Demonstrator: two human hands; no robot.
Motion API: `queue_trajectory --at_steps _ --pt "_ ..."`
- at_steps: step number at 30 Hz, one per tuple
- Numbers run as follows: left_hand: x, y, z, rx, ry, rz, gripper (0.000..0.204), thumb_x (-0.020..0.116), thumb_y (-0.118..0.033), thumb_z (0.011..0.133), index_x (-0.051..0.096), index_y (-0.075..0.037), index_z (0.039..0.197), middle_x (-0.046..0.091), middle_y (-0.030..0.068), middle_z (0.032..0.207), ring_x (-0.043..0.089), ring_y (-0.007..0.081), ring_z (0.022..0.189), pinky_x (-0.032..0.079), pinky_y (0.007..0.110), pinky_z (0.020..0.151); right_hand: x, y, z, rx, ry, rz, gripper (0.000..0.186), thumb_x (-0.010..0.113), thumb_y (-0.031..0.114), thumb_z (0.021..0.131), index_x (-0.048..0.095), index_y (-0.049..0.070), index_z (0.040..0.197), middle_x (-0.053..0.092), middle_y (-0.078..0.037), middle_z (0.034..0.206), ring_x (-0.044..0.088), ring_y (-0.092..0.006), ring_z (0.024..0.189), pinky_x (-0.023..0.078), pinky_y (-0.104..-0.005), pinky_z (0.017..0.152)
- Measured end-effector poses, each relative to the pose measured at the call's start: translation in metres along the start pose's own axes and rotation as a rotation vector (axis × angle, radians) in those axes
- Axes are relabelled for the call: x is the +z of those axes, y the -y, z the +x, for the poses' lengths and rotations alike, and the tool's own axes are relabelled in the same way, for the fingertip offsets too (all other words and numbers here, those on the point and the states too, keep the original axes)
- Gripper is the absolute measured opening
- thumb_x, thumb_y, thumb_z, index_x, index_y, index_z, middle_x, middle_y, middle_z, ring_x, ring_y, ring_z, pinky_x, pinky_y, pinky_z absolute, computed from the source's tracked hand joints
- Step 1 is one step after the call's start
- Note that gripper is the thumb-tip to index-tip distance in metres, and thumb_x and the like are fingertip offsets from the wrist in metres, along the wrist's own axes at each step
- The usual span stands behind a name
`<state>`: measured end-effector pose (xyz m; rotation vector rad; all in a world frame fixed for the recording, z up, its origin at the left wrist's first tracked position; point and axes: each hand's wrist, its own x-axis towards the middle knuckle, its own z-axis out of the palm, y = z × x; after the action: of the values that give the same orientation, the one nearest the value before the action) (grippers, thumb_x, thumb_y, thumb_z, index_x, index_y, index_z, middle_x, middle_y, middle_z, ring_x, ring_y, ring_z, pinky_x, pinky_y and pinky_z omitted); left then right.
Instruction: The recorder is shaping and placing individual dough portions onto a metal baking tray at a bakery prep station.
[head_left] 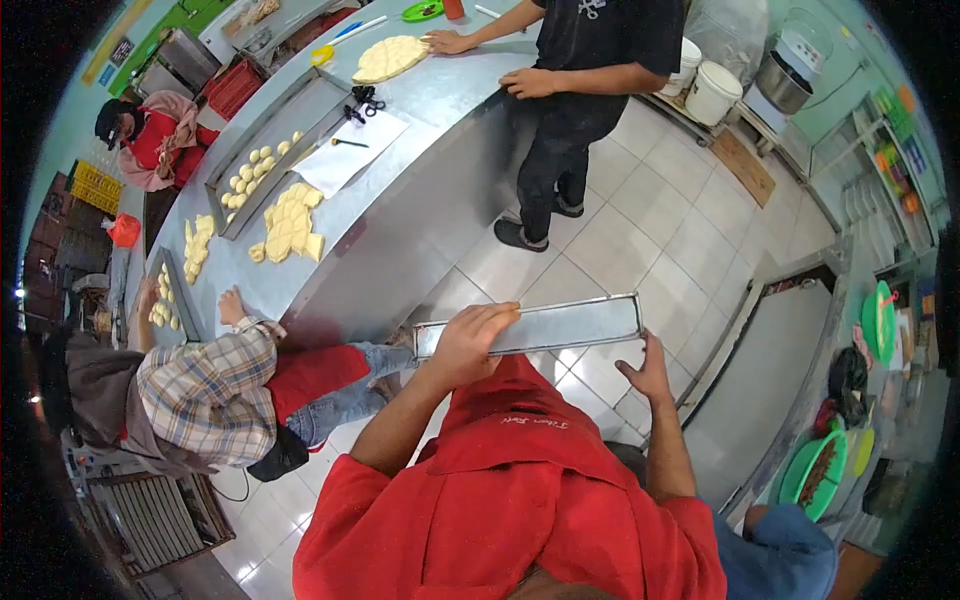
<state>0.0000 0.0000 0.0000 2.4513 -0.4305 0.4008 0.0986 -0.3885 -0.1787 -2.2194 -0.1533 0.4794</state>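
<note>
1. A long, shallow metal tray (572, 328) is held in the air in front of the person's red-clad torso, above the tiled floor (690, 235); no dough shows inside it.
2. The left hand (474, 342) grips the tray near its left end, fingers bent across the near side.
3. The right hand (648, 374) is at the tray's right end, thumb spread away from the fingers; whether it bears any weight I cannot tell.
4. Beyond, on the curved metal worktop (440, 112), a larger tray (300, 108) is partly filled with dough balls (247, 180).
5. Judging by this, the work is partway: some balls are shaped and set out, while a cut dough slab (290, 226) and a scored dough round (390, 59) remain to be shaped.
6. The carried tray seems unfilled so far.
7. At left, a co-worker in a plaid shirt (205, 390) reaches onto the worktop.
</note>
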Motion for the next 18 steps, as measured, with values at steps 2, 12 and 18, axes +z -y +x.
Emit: queue_trajectory --at_steps 2,12,18 --pt "-0.002 -0.003 0.002 0.005 0.088 -0.003 0.069 0.078 -0.008 0.060 0.057 -0.006 0.125 0.062 0.0131 0.134 0.060 0.0330 0.120 0.048 0.044 0.100 -0.009 0.035 -0.002 -0.414 -0.129 -0.190 0.095 0.088 0.022 0.067 0.040 -0.001 0.146 0.054 -0.025 0.130 0.051 -0.0416 0.123 0.040 -0.0480 0.106" --pt "0.047 0.064 0.142 0.198 0.149 -0.115 0.073 0.078 -0.006 0.057 0.053 -0.007 0.125 0.058 0.0146 0.138 0.060 0.0351 0.118 0.048 0.047 0.099 -0.047 0.005 0.098 -0.207 -0.344 -0.026 0.053 0.059 -0.009 0.077 0.059 0.002 0.129 0.062 -0.021 0.113 0.061 -0.0400 0.108 0.048 -0.0424 0.097" --pt "0.071 0.060 0.217 0.160 0.147 -0.216 0.072 0.076 -0.008 0.061 0.055 -0.007 0.129 0.060 0.0144 0.129 0.060 0.0353 0.115 0.048 0.045 0.098 -0.099 0.020 0.131 -0.075 -0.465 -0.083 0.060 0.053 -0.011 0.077 0.059 0.006 0.133 0.066 -0.019 0.115 0.061 -0.0381 0.111 0.048 -0.0419 0.099"
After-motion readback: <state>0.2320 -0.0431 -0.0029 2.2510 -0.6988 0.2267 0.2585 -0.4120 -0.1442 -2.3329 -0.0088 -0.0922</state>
